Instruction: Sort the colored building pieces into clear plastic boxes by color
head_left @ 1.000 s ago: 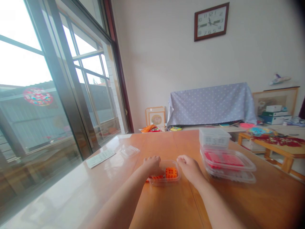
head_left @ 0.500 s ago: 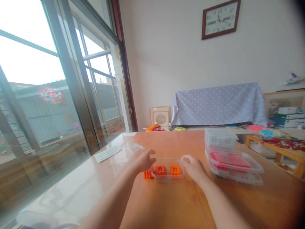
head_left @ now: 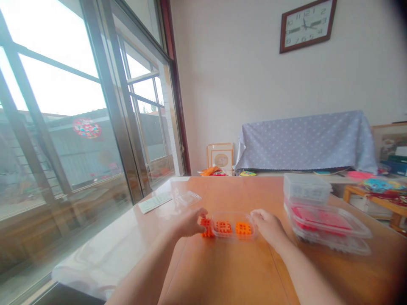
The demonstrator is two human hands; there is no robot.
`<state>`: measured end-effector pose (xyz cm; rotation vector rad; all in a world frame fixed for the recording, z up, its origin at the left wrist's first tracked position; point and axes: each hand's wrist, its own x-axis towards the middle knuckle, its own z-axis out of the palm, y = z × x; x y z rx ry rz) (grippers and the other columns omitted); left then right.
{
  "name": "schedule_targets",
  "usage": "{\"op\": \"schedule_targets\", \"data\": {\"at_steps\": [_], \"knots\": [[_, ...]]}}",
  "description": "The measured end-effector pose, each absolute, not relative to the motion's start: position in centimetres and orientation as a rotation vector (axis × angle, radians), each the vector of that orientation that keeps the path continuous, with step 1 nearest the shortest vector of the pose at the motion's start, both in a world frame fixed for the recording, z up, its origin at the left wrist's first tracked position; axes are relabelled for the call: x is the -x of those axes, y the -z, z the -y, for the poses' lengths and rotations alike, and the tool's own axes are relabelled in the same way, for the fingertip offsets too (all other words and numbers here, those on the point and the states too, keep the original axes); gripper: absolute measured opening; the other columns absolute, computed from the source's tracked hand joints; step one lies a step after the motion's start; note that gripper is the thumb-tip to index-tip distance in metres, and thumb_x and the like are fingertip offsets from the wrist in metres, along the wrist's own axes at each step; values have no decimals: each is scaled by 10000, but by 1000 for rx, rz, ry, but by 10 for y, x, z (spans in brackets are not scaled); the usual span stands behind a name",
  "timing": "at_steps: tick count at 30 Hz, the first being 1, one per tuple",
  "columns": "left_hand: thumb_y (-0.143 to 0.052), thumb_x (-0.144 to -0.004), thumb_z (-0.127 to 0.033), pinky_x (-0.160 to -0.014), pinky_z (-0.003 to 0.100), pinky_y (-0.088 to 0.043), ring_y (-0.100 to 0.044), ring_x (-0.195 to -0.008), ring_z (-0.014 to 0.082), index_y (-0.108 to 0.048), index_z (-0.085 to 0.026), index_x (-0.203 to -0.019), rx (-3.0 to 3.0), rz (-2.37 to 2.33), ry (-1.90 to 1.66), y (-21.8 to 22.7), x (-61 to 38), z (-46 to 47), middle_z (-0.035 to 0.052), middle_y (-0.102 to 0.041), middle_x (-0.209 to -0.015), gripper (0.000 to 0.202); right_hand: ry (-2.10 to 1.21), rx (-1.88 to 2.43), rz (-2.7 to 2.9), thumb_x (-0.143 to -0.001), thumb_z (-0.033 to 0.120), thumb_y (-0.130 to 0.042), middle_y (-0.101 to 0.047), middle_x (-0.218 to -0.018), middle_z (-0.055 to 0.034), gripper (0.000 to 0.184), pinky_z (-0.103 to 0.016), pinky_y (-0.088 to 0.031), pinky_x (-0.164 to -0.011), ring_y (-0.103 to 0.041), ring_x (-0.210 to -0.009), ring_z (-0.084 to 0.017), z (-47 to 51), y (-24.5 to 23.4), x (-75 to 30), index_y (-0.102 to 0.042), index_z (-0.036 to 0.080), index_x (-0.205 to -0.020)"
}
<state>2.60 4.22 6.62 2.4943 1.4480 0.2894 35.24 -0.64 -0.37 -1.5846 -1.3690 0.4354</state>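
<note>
A small clear plastic container [head_left: 233, 234] lies on the wooden table [head_left: 229, 275] with two orange grid-shaped blocks [head_left: 234, 228] inside. A third orange block [head_left: 206, 225] sits just outside its left end. My left hand [head_left: 190, 222] has its fingers closed around that outer block. My right hand [head_left: 269, 226] rests curled against the container's right end, steadying it.
Stacked clear containers [head_left: 324, 220] with red pieces stand at the right, a smaller white-filled box [head_left: 305, 188] on top. A clear lid [head_left: 188, 198] and a paper slip [head_left: 154, 202] lie at the left near the window. A covered sofa and a low table stand beyond.
My left hand went from over the container's left part out to its left side and closed on the orange block there. The view panned left. My right hand stayed at the container.
</note>
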Motion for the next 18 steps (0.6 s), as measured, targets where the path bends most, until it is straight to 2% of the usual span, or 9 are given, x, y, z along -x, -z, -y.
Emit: {"op": "schedule_targets", "data": {"at_steps": [5,9,13,18], "knots": [[-708,-681,-256,-923,342,-507,-624,-1088,248,-552,-242,-1272,-2434,-1394,-417,-63,-21,-49,61,-651,-1242,611,-426,1583,1385,-868,516,-468,-722,-789,-23,375,-273,-442,-674,-650,-760,-200,5,6,-354,-684,211,-835],[-696,-679,-242,-936,357,-498,-618,-1083,255,-601,-194,-1187,-2454,-1320,-617,-68,-18,-58,87,-660,-1189,519,-433,1597,1377,-875,524,-459,-717,-774,-24,386,-267,-425,-633,-645,-734,-195,3,7,-355,-687,212,-867],[-689,-683,-227,-884,346,-510,-630,-1009,243,-641,-210,-1107,-2491,-1296,-724,-78,-29,-60,69,-669,-1138,427,-434,1582,1360,-868,506,-469,-726,-785,-29,366,-262,-418,-623,-646,-733,-192,2,5,-354,-691,216,-856],[-689,-731,-283,-875,329,-503,-628,-985,229,-636,-230,-1129,-2495,-1275,-754,-82,-70,-48,53,-681,-1084,405,-433,1591,1352,-859,486,-478,-726,-776,-29,340,-267,-419,-635,-645,-724,-190,5,1,-352,-689,221,-827]]}}
